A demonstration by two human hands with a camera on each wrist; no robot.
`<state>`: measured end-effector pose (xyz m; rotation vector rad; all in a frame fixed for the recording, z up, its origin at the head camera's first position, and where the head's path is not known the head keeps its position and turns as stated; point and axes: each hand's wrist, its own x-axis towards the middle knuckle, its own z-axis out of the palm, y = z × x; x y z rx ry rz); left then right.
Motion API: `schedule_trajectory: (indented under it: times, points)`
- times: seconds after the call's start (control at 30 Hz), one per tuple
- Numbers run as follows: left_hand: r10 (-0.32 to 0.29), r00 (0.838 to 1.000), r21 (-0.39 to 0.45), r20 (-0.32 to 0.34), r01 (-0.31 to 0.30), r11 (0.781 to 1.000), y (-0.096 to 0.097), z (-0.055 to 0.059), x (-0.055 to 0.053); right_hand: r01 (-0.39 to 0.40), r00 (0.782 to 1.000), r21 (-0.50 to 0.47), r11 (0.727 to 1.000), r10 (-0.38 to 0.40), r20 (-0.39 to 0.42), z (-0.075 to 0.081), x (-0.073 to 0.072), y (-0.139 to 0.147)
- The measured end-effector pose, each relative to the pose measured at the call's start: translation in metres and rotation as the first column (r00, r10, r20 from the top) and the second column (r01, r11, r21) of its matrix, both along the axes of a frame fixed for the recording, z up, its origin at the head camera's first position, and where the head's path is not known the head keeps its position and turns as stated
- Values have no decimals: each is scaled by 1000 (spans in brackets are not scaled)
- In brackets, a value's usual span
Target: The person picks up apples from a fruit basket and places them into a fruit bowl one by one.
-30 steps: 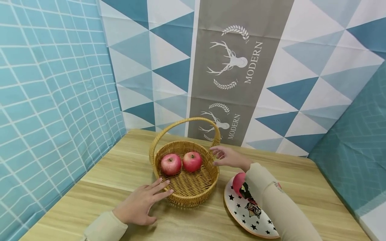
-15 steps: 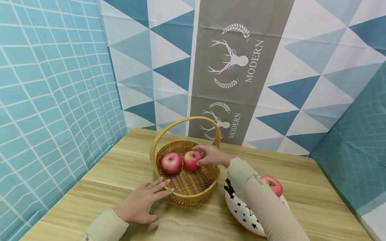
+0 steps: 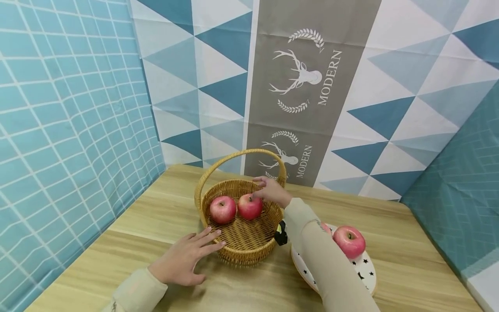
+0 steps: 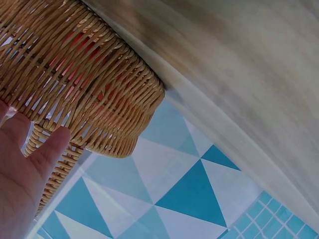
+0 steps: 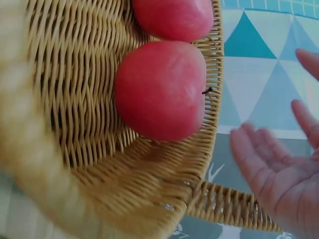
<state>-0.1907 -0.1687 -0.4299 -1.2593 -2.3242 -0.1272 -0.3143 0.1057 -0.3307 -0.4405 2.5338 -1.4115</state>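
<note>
Head view: left hand (image 3: 184, 259), spread, by the basket's (image 3: 246, 255) seven o'clock; right hand (image 3: 273, 192), loose, near the apple (image 3: 250, 209) inside at one o'clock. Both hold nothing. Probably hard, slippery: cup its sides.

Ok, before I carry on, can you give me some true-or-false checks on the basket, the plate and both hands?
1. Two apples lie in the basket. True.
2. The left hand is at the far side of the basket. False: it is at the near left side.
3. The right hand grips an apple. False: the right wrist view shows its fingers clear of the fruit.
4. The basket's handle stands up. True.
5. The plate is left of the basket. False: it is on the right.
</note>
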Motion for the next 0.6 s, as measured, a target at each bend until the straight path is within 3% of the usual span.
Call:
schedule_trajectory:
  times: [0.13, 0.33, 0.53, 0.6]
  points:
    - [5, 1000, -7, 16, -5, 1000, 2, 3, 1, 18, 1000, -3, 1000, -17, 14, -5, -1, -7]
    - [10, 999, -17, 41, -9, 1000, 2, 4, 0, 34, 999, 39, 999, -32, -43, -16, -11, -10]
    - [10, 999, -24, 31, -10, 1000, 1, 4, 0, 60, 998, 35, 998, -59, -35, -7, -15, -11]
    - [9, 1000, -21, 28, -8, 1000, 0, 3, 0, 37, 997, 46, 998, -34, -75, -5, -16, -12]
